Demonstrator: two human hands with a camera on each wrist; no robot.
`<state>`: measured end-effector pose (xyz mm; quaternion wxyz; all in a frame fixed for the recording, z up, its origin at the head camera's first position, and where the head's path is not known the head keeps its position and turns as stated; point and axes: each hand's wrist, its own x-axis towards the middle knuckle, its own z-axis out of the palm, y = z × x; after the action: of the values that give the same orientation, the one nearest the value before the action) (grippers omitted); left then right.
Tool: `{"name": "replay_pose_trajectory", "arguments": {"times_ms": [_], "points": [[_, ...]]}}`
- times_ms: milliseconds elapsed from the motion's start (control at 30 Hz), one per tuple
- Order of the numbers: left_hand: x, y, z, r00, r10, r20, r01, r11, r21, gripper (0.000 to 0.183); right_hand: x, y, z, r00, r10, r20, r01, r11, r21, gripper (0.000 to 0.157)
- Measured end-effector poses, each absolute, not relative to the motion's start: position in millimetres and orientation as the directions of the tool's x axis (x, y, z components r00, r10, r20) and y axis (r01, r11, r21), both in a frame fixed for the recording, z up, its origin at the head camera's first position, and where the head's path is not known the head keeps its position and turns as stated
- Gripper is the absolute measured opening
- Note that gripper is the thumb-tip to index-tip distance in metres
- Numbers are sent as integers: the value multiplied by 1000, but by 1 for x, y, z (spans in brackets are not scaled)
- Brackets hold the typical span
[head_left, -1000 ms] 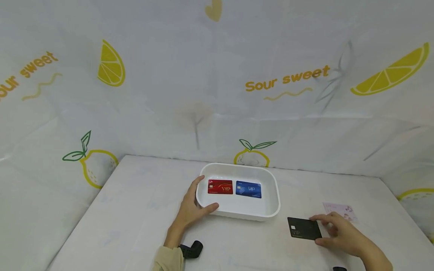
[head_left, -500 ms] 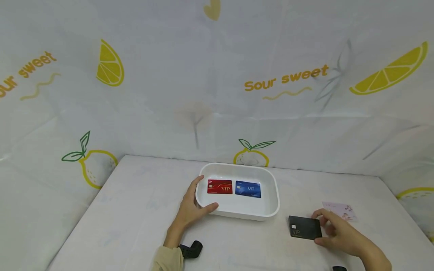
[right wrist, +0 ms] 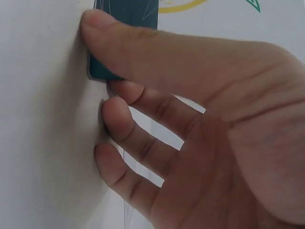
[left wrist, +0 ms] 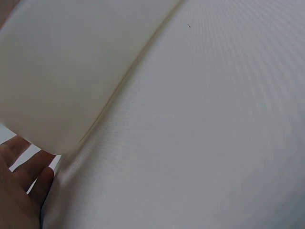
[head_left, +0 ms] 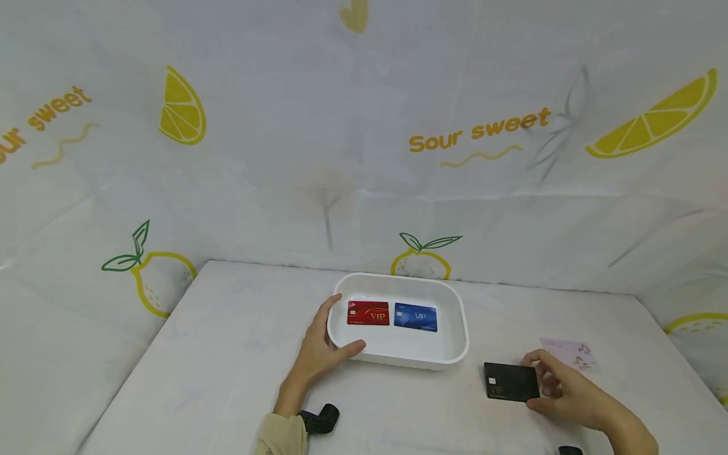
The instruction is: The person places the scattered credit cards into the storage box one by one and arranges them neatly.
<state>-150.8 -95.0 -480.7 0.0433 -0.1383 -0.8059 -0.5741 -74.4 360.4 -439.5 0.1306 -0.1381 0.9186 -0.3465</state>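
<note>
Barely shifted since a second ago, the black card (head_left: pixel 506 382) lies at the tray's (head_left: pixel 398 349) 4 o'clock, pinched between the thumb and fingers of the right hand (head_left: pixel 569 393). I see the left hand (head_left: pixel 318 354) spread around the tray's 8 o'clock corner, holding it. I judge card pick-up in hand, calling next for a steady, unslipping pinch.

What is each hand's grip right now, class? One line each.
Left hand: holding the white tray by its left end.
Right hand: pinching the black card by its edge.
</note>
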Motion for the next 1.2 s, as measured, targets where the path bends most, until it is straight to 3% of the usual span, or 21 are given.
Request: {"name": "replay_pose_trajectory", "arguments": {"times_ms": [233, 833, 1200], "points": [[-151, -95, -482, -959, 169, 226, 270, 311, 911, 95, -73, 364, -449, -899, -438, -10, -306, 643, -702, 55], [-151, -97, -482, -957, 171, 233, 277, 321, 905, 96, -74, 360, -446, -927, -368, -79, -226, 712, -664, 67], [-151, -95, -481, -958, 174, 229, 275, 323, 906, 96, -75, 360, -443, -926, -359, -115, -190, 709, -680, 59]]}}
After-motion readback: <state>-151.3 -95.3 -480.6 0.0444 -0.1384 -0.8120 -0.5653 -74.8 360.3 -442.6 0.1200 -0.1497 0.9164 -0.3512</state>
